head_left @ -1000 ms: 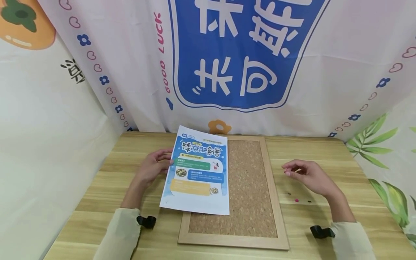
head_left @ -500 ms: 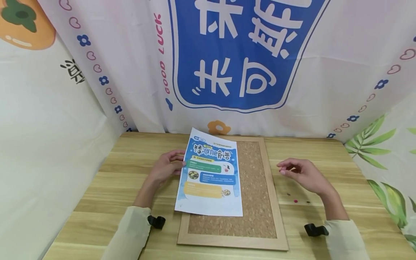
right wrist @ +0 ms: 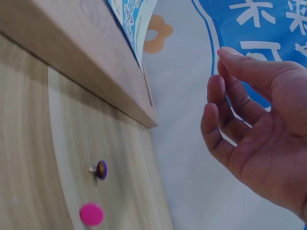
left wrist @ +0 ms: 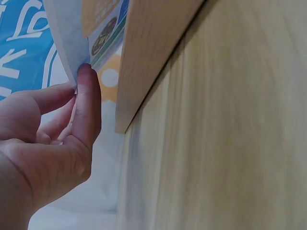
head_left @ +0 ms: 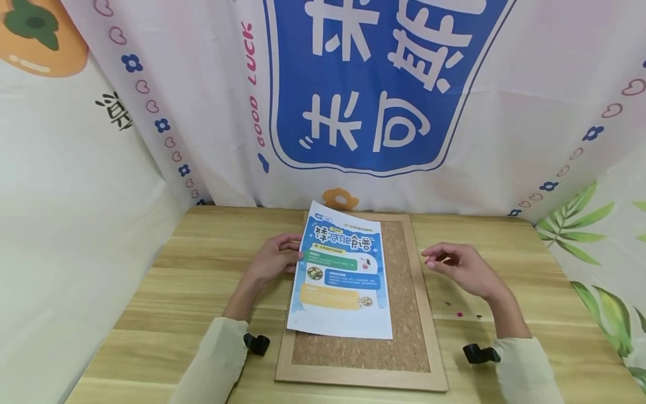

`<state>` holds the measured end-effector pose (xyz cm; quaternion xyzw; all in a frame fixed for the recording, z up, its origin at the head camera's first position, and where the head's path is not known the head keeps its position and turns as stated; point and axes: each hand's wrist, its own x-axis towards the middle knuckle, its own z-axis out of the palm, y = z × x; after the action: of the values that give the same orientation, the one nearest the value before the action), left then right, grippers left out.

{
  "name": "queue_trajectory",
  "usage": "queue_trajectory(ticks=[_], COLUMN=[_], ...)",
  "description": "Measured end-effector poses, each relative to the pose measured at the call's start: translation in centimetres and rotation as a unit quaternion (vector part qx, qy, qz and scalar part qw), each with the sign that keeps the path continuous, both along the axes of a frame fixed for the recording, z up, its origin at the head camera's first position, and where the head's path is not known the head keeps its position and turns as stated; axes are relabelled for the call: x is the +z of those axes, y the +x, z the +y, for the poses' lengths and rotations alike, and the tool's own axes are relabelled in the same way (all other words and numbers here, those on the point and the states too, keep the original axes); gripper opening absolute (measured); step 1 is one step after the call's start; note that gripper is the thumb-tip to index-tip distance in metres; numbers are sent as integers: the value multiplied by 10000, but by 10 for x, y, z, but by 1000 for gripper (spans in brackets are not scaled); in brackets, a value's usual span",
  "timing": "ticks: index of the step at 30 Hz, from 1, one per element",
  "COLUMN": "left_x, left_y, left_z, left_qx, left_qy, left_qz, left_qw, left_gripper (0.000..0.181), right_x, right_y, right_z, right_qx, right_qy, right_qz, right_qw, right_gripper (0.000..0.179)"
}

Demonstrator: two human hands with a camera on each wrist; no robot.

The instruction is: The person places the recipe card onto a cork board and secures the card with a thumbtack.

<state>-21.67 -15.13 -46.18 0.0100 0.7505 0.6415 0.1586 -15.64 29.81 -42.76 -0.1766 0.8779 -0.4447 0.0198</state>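
A printed paper sheet (head_left: 339, 280), blue with white borders, is tilted above a wood-framed corkboard (head_left: 409, 314) and covers much of its left side. My left hand (head_left: 275, 259) pinches the sheet's left edge between thumb and fingers; in the left wrist view the paper bends up from the frame. Beyond the board's right edge, my right hand (head_left: 466, 271) is raised with thumb and index fingertips together. A small pink spot shows at those fingertips in the head view, apparently a thumbtack, mostly hidden. Below that hand lie a pink thumbtack (right wrist: 91, 214) and a purple thumbtack (right wrist: 100, 170).
The wooden table (head_left: 166, 314) carries the board and several loose tacks, including a dark one (head_left: 479, 316). A printed cloth (head_left: 222, 112) hangs behind the table's far edge. Black wrist cameras sit at both cuffs.
My left hand has carried the sheet rightward, so it covers more of the corkboard. The right hand has moved a little left, closer to the board's edge.
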Motion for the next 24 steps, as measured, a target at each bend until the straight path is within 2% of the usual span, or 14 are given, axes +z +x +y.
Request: queue_trajectory(ticks=[10, 16, 24], left_x=[-7, -8, -4], left_y=[7, 6, 2], left_z=[21, 27, 31], left_qx=[-73, -131, -334], left_qy=[-77, -230, -326], left_qz=[-184, -68, -24], left_qw=[9998, 9996, 9989], left_gripper=[50, 51, 52], right_x=[0, 1, 5], right_y=[4, -2, -10], right_z=[-7, -15, -22], right_qx=[-28, 49, 72], right_qy=[2, 36, -5], right_qz=[-190, -70, -67], right_qw=[9998, 10000, 10000], right_gripper=[23, 22, 21])
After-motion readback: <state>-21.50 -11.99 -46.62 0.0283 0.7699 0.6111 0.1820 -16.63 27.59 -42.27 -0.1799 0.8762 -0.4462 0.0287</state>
